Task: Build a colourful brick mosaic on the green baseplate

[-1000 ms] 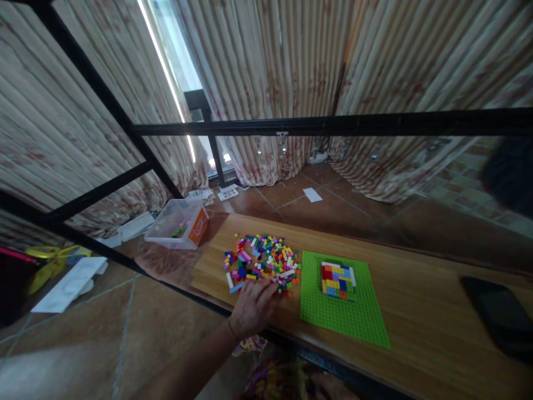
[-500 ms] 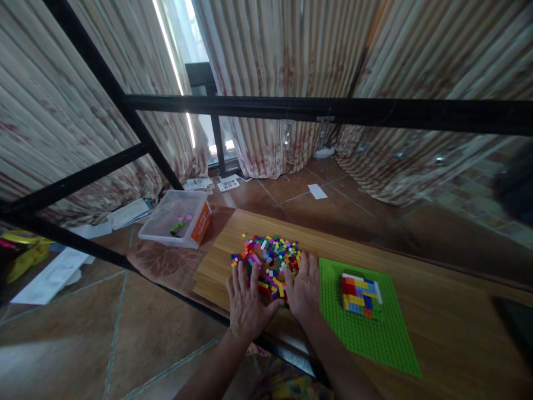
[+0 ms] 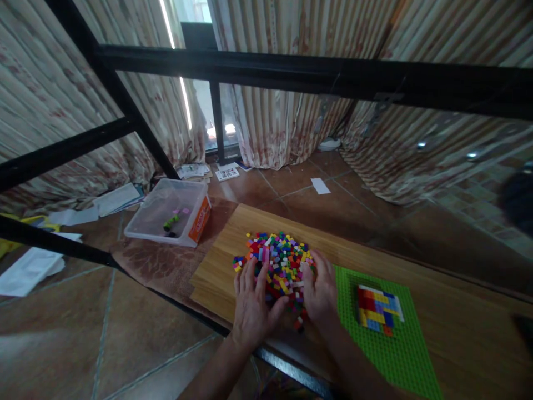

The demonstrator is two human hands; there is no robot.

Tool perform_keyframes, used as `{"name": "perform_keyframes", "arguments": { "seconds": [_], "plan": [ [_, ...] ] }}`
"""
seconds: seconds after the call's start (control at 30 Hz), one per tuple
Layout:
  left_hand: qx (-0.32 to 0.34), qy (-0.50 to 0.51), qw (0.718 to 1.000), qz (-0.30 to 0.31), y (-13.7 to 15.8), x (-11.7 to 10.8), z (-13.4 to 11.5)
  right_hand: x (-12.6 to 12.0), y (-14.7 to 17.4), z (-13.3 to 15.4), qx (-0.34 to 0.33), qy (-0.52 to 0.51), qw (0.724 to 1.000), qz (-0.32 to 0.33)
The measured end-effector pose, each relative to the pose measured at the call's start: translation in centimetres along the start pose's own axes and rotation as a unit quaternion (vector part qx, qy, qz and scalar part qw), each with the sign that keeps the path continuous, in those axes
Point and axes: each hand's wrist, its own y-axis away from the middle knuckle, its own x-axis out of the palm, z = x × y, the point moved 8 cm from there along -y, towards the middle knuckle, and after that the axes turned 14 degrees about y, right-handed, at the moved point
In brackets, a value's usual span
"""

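Observation:
A heap of small multicoloured toy bricks (image 3: 285, 256) lies on the wooden board between my hands. My left hand (image 3: 252, 304) rests at its near left edge, fingers spread and thumb pointing right. On the heap's right side, my right hand (image 3: 321, 286) is open and slightly curved, its thumb apart from the fingers and close to the bricks. Neither hand visibly grips a brick. Just right of that hand lies a green studded baseplate (image 3: 416, 355), bearing a flat block of joined red, yellow, blue and white bricks (image 3: 378, 311).
A clear plastic box (image 3: 145, 236) with a few green and pink pieces stands left of the wooden board (image 3: 214, 269). A black metal bar (image 3: 291, 75) crosses in front of striped curtains (image 3: 266, 128). Papers (image 3: 320, 186) lie on the tiled floor.
My right hand has shifted right, widening the gap between my hands. The bricks are spread differently, with some now nearer the front edge. The view has tilted down slightly.

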Motion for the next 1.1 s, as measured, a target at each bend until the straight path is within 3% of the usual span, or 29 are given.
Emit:
{"name": "perform_keyframes", "arguments": {
  "seconds": [0.1, 0.17, 0.3, 0.43, 0.57, 0.8, 1.1],
  "plan": [
    [-0.022, 0.032, 0.998, -0.05, -1.9, -2.5, 2.9, 0.7, -4.0, -1.2, -0.037, -0.003, 0.997, 0.063],
    [-0.029, 0.041, 0.998, -0.042, -4.4, -3.3, 5.2, 2.3, -6.4, -1.2, -0.095, -0.015, 0.987, 0.132],
    [0.025, 0.073, 0.995, 0.069, -9.3, -2.1, 7.4, 5.2, -8.4, 0.1, -0.183, -0.013, 0.957, 0.225],
    [0.077, 0.094, 0.979, 0.163, -11.4, 0.6, 6.4, 6.4, -7.8, 2.4, -0.237, -0.01, 0.938, 0.254],
    [0.121, 0.124, 0.962, 0.209, -11.6, 2.3, 4.4, 6.5, -7.2, 3.8, -0.272, -0.014, 0.928, 0.255],
    [0.135, 0.19, 0.949, 0.214, -11.2, 2.4, 3.5, 6.1, -6.3, 3.6, -0.26, -0.033, 0.929, 0.261],
    [0.079, 0.235, 0.949, 0.193, -10.6, 1.2, 3.5, 4.9, -5.6, 2.9, -0.22, -0.049, 0.945, 0.239]
  ]
}}
